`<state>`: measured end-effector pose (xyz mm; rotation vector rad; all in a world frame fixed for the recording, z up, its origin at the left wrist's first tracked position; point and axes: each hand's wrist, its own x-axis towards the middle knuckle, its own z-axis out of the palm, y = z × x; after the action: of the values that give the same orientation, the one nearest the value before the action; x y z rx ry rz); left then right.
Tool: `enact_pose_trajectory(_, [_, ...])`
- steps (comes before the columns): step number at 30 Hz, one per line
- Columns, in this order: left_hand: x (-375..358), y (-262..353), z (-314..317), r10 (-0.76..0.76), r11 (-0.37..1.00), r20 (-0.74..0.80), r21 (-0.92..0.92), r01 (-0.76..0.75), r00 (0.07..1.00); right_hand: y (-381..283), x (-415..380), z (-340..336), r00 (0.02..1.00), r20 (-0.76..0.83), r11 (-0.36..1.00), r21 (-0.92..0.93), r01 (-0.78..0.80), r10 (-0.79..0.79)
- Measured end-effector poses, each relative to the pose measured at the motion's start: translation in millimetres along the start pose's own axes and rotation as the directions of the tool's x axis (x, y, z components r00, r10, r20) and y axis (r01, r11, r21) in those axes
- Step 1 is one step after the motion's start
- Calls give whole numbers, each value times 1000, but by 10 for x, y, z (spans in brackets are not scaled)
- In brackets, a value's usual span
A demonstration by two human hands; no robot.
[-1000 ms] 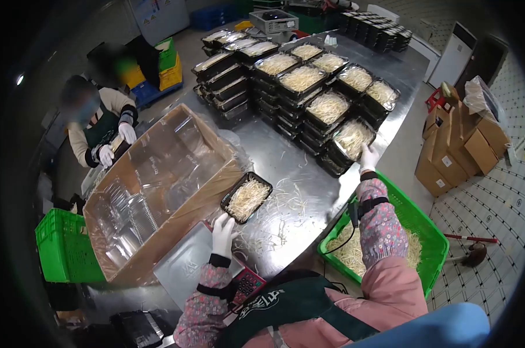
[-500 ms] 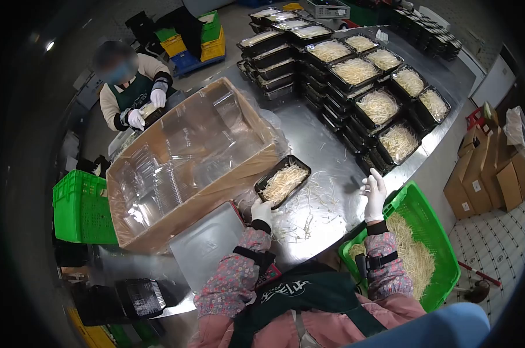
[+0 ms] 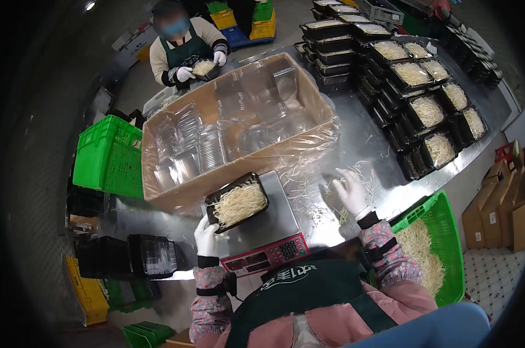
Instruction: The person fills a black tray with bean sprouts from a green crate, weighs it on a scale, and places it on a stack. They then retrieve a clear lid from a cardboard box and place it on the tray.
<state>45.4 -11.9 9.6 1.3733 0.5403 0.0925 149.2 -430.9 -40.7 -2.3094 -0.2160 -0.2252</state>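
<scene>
My gloved left hand (image 3: 207,238) grips the near left corner of a black tray (image 3: 265,197) heaped with bean sprouts (image 3: 238,203). The tray is tilted and overlaps the metal plate of a digital scale (image 3: 280,214) with a red keypad front. Over the steel table, my gloved right hand (image 3: 350,191) is open, fingers spread and nothing seen in them. Loose sprouts (image 3: 314,206) lie scattered just left of it and around its fingertips. A green crate (image 3: 448,249) of sprouts stands under my right forearm.
A large carton (image 3: 239,156) lined with plastic holds clear lids beyond the scale. Stacks of filled, covered trays (image 3: 427,110) stand at the back right. Across the table a masked person (image 3: 187,49) holds another tray. Empty black trays (image 3: 152,255) are at left, near a green crate (image 3: 109,153).
My left hand has carried the tray of sprouts leftward from the bare table to over the scale. My right hand has moved left from beside the crate to the loose sprouts. The view has shifted.
</scene>
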Motion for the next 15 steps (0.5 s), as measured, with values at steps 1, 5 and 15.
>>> enact_pose_trajectory(1, [-54,-117,-188,3,1000,-26,-21,-4,1000,-74,-88,164,996,57,985,-153,74,-66])
enact_pose_trajectory(5, [-310,-385,-420,-80,996,-116,-39,76,990,-167,-465,962,782,529,821,-249,514,-329])
enact_pose_trajectory(15, [-439,-350,-383,-79,997,37,13,79,996,247,366,1615,941,330,815,-525,245,-71])
